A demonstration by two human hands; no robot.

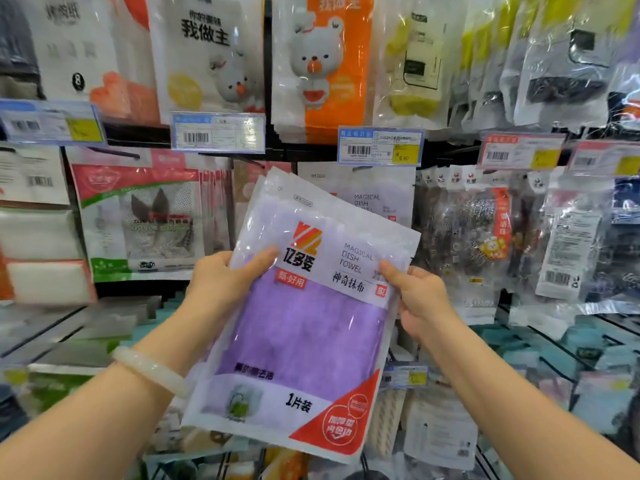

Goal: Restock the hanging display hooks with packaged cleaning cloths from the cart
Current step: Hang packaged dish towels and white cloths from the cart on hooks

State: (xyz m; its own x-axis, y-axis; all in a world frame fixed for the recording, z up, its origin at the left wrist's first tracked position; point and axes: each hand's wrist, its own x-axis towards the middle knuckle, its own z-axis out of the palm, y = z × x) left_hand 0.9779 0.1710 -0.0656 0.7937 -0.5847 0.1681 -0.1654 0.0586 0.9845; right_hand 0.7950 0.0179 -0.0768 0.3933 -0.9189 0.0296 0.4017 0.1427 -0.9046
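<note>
The left hand's point(221, 282) thumb lay flat across the front of the purple cloth packet point(304, 327), with the other fingers curled behind its left edge, so that hand gripped the packet. The right hand point(420, 299) pinched the packet's right edge, thumb on the front and the remaining fingers behind. More than one packet seemed to be stacked in the grip, since further clear edges showed behind the top corner. The packet stood tilted, its top leaning to the left, held up between the two hands in front of the display. A pale bangle point(152, 370) sat on the left wrist.

Just beyond the fingers, behind the packet's top, hung matching packets point(374, 199) marked with the same dish towel lettering. Above those sat a blue price tag point(379, 146). Left of the left hand hung a red and green pack point(138, 220); right of the right hand hung clear bags of scourers point(474, 233). Higher up hung an orange pack with a bear point(322, 64).
</note>
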